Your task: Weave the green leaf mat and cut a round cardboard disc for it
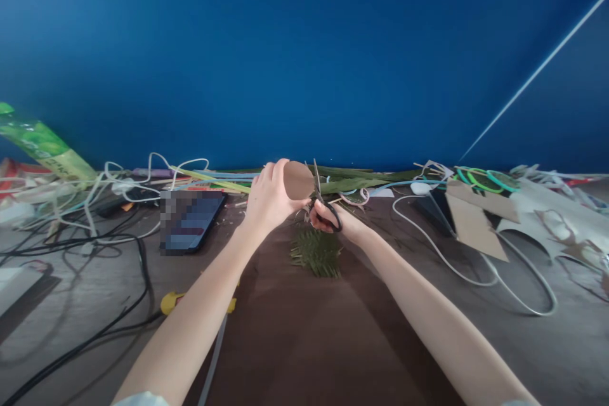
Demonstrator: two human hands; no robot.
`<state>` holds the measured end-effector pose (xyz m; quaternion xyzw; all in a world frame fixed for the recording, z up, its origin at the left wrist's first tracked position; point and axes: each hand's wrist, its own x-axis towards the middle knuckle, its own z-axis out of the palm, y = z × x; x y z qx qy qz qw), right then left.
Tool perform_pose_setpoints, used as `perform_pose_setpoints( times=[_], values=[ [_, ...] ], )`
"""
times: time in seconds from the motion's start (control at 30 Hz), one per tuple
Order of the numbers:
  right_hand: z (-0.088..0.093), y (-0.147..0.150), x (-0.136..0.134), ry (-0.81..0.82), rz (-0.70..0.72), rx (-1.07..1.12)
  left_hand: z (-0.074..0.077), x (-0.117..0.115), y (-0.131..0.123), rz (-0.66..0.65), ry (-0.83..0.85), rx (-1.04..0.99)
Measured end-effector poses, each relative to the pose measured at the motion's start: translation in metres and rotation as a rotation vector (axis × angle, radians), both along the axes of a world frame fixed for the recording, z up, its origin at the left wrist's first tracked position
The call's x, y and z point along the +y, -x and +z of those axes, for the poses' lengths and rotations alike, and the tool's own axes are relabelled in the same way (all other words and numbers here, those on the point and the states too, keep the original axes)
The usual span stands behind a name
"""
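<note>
In the middle of the head view, my left hand [269,193] is closed on the edge of a round brown cardboard disc [297,181], held upright above the table. My right hand [328,216] grips a pair of scissors [337,221] by the dark handles. The blades point up and stand apart beside the disc's right edge; whether they touch it I cannot tell. Below both hands, a green fern-like leaf piece [318,252] lies on the dark brown tabletop [304,336].
A phone [195,222] lies left of my hands, near tangled white and black cables [143,260] and a yellow-handled tool [171,302]. Long green leaves [361,179] run along the blue wall [304,63]. Cardboard scraps [476,222] lie right. A green bottle [45,143] leans far left.
</note>
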<state>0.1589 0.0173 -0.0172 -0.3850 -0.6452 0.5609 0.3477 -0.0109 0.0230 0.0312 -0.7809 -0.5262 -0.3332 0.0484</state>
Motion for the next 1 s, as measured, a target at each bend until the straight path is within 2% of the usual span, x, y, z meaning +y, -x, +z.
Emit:
perform_pose_setpoints(
  times=[0.2,0.37,0.57,0.73,1.0],
  values=[
    [0.0001,0.0047,-0.0009,0.057,0.001,-0.008,-0.001,0.0004,-0.0002,0.027,0.018,-0.014],
    [-0.005,0.0083,0.0013,0.042,-0.001,0.014,-0.0055,-0.0001,-0.0036,0.029,0.007,-0.06],
    [-0.0058,0.0089,0.0008,-0.077,-0.092,-0.029,-0.0091,-0.0033,-0.0096,0.067,-0.021,-0.081],
    [-0.0063,0.0072,0.0014,-0.192,-0.11,-0.08,-0.0082,-0.0039,-0.0098,0.08,0.006,-0.083],
    [-0.0074,0.0048,0.0032,-0.183,-0.17,-0.15,-0.0074,-0.0018,-0.0077,0.073,0.013,-0.072]
  ],
)
